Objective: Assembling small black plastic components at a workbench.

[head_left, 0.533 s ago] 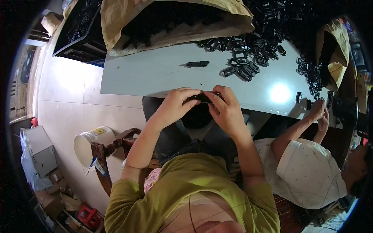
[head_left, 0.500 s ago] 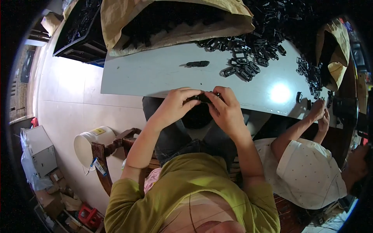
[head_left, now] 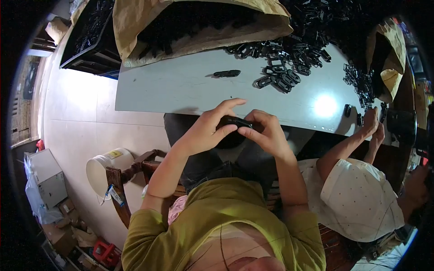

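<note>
Head view: left hand (head_left: pixel 205 131) and right hand (head_left: pixel 266 133) both pinching one small black part (head_left: pixel 235 123), held just off the near edge of the pale table (head_left: pixel 181 86), above the lap. Best done with thumbs steadying underneath and fingertips doing the pressing — wrists close, part level. Forearms converging from below, elbows bent, left index finger raised. Beyond — loose black parts (head_left: pixel 282 67) heaped further out on the table

Your left hand (head_left: pixel 205 131) and right hand (head_left: pixel 266 133) cover most of the black part (head_left: pixel 236 122), so you can't make out its shape. The black pieces (head_left: pixel 289 67) heaped at the table (head_left: pixel 181 86)'s far edge are too small to tell apart. The bag (head_left: pixel 199 22) is cut off by the picture's top.
</note>
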### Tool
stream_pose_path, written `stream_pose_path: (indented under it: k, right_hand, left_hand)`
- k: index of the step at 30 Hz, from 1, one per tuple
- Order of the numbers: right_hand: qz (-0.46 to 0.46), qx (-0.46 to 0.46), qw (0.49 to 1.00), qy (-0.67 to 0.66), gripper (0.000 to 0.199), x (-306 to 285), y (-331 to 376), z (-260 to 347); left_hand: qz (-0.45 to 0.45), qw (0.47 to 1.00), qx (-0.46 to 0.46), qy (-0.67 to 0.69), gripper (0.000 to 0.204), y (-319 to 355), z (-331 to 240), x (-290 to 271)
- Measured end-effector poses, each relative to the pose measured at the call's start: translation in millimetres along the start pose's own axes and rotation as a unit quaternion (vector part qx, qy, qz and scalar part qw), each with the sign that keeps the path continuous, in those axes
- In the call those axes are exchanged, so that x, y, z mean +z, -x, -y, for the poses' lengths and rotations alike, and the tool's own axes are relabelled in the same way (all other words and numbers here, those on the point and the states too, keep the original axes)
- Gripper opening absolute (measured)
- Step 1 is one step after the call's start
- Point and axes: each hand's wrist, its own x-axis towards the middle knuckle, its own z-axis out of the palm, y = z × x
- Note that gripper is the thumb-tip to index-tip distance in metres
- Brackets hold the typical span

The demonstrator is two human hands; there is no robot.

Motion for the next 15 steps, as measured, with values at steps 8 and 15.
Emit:
stream_pose_path:
  k: [8,15]
  right_hand:
    - [-0.004,-0.099,0.991,0.09,0.022,-6.2,-10.8,-6.0]
    - [-0.284,-0.019,0.784,0.551,0.017,-6.6,-71.8,-6.0]
  left_hand:
    - [0.063,0.995,0.002,-0.077,0.049,1.0,13.4,-11.6]
    - [-0.215,0.875,0.134,-0.412,0.036,-80.1,29.3,-11.2]
